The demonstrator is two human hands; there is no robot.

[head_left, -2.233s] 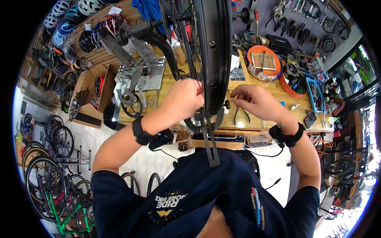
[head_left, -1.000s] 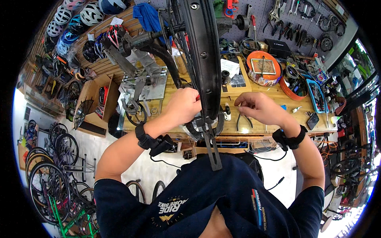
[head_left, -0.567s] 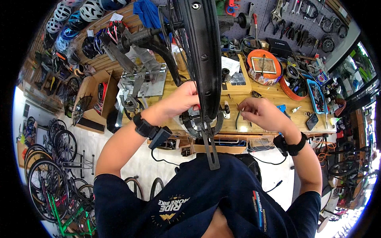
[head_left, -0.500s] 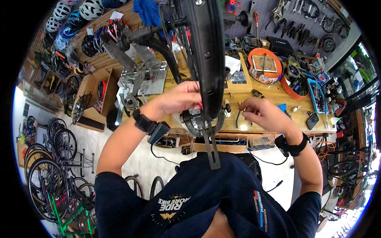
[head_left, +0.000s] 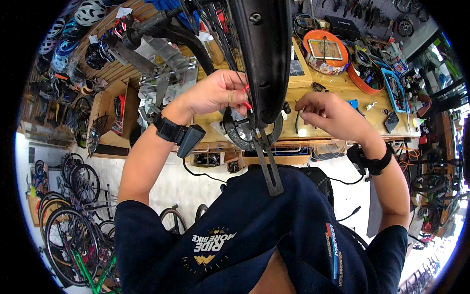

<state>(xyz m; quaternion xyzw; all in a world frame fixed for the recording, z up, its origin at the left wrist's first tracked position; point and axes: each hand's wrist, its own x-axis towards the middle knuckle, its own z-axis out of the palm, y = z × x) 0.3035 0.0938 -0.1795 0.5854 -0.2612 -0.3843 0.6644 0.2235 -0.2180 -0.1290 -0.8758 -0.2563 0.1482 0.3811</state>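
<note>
A black bicycle wheel rim (head_left: 267, 54) stands edge-on before me, its spokes (head_left: 226, 41) running up its left side. The lower part sits between the curved jaws of a truing stand (head_left: 236, 138), and a slotted metal arm (head_left: 268, 164) reaches toward me. My left hand (head_left: 219, 94) is left of the rim, thumb and fingers pinching a small red spoke wrench (head_left: 246, 101) against the spokes. On the rim's right, my right hand (head_left: 327, 113) hovers over the bench with fingers loosely curled, thumb apart. A short black curved piece (head_left: 297, 123) lies just below its fingertips.
The wooden workbench (head_left: 215, 128) carries an orange round tray (head_left: 327, 46), a blue tray of tools (head_left: 394, 90) and a phone (head_left: 391, 121). A cardboard box (head_left: 107, 105) stands to the left. Cables hang from both wrist straps. Bicycles (head_left: 73, 240) fill the lower left.
My view has shifted, so the bench and rim sit differently in the picture. The red spoke wrench in my left hand shows more clearly. My right hand stays beside the rim, fingers still curled.
</note>
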